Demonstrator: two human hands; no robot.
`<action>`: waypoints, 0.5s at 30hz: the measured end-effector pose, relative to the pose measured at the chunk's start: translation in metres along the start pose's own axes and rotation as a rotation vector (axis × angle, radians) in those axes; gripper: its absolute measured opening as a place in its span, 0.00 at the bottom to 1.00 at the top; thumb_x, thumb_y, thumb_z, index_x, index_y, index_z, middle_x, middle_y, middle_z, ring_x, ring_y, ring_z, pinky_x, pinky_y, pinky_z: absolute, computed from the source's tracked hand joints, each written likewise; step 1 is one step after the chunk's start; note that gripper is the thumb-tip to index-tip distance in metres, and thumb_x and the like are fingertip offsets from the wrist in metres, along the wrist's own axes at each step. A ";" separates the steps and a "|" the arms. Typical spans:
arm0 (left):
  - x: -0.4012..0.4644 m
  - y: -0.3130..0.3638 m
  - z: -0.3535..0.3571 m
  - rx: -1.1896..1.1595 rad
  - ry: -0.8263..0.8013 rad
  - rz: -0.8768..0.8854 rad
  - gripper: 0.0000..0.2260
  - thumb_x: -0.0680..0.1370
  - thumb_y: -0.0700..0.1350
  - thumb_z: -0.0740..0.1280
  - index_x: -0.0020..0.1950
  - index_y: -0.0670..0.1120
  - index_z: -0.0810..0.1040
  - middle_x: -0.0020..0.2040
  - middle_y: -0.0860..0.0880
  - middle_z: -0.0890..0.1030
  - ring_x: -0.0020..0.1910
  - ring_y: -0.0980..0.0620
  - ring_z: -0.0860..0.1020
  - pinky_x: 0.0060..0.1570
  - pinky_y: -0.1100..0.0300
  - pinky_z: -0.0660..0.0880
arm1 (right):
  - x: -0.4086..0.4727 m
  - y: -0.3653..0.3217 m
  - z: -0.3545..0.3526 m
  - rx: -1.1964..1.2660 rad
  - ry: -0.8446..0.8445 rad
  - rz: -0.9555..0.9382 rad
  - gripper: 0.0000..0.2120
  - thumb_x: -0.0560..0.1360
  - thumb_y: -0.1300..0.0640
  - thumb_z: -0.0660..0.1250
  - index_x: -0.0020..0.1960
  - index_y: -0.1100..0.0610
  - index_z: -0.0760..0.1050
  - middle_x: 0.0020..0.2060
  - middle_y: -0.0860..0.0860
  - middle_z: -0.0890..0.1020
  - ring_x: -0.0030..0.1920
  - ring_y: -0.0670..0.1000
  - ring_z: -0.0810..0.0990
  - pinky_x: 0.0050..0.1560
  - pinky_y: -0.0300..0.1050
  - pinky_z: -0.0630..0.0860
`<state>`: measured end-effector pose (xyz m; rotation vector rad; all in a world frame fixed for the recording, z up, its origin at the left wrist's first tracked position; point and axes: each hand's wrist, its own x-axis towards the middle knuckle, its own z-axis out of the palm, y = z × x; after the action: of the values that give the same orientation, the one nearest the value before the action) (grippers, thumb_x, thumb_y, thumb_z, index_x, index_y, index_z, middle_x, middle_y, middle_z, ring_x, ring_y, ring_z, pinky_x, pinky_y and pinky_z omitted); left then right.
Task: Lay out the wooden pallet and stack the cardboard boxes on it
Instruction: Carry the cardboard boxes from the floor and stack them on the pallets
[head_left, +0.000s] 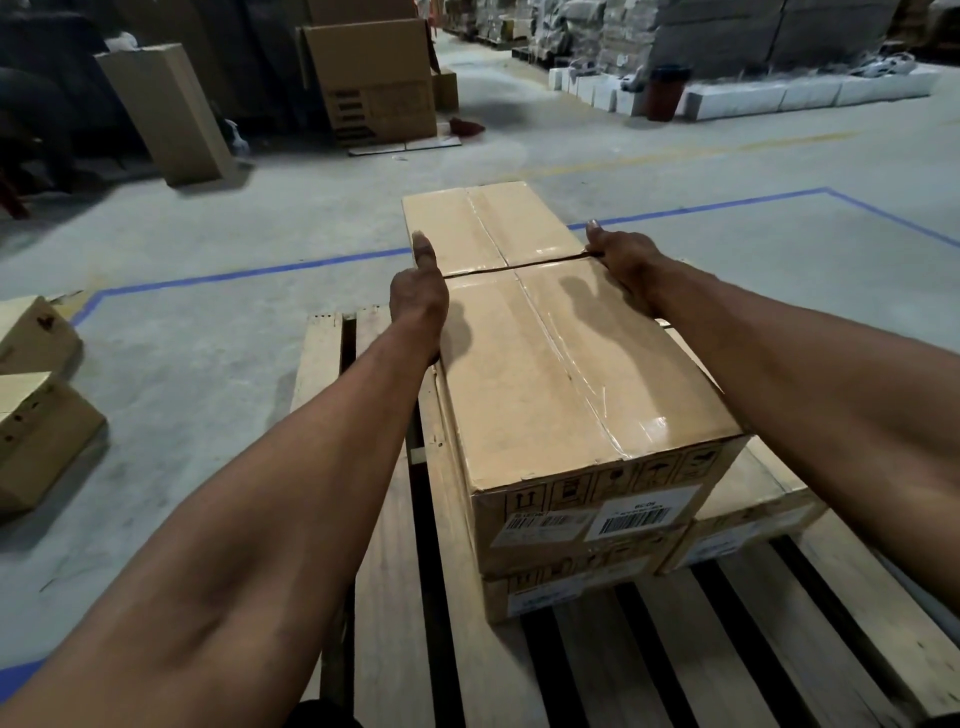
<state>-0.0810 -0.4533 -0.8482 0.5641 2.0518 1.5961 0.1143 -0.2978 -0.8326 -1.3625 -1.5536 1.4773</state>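
2 hands grip the top box (582, 364) at its far end, left hand (420, 296) and right hand (626, 262) on opposite sides, fingers hidden; it sits on a lower box (571, 584), mostly covered, on the pallet (753, 639), whose near slats stay bare

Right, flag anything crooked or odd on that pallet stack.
Nothing damaged. The top near box sits offset left of the lower right box, so that tier is uneven. Both hands, left hand and right hand, grip its far end. The pallet lies flat.
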 end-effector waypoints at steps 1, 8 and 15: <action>0.000 0.000 0.000 0.012 0.002 0.003 0.30 0.84 0.68 0.49 0.54 0.43 0.75 0.55 0.44 0.79 0.52 0.43 0.76 0.52 0.55 0.71 | 0.000 0.000 0.000 -0.003 0.012 0.001 0.25 0.80 0.36 0.65 0.63 0.57 0.80 0.46 0.53 0.84 0.37 0.52 0.81 0.41 0.44 0.76; 0.000 0.002 0.000 0.027 -0.015 -0.004 0.29 0.85 0.66 0.52 0.61 0.42 0.77 0.59 0.43 0.80 0.55 0.42 0.77 0.55 0.55 0.72 | 0.001 -0.002 0.004 -0.048 0.066 0.006 0.28 0.81 0.34 0.61 0.68 0.56 0.77 0.60 0.55 0.82 0.50 0.55 0.80 0.46 0.45 0.74; 0.002 0.001 -0.006 -0.077 -0.099 -0.046 0.28 0.85 0.64 0.58 0.72 0.43 0.75 0.67 0.42 0.79 0.64 0.40 0.78 0.69 0.44 0.75 | -0.007 -0.001 0.004 -0.087 0.052 -0.007 0.27 0.83 0.36 0.59 0.66 0.57 0.76 0.55 0.55 0.80 0.44 0.52 0.77 0.49 0.47 0.72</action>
<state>-0.0856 -0.4565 -0.8462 0.5531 1.9093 1.5816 0.1130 -0.3053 -0.8311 -1.4317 -1.6043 1.3735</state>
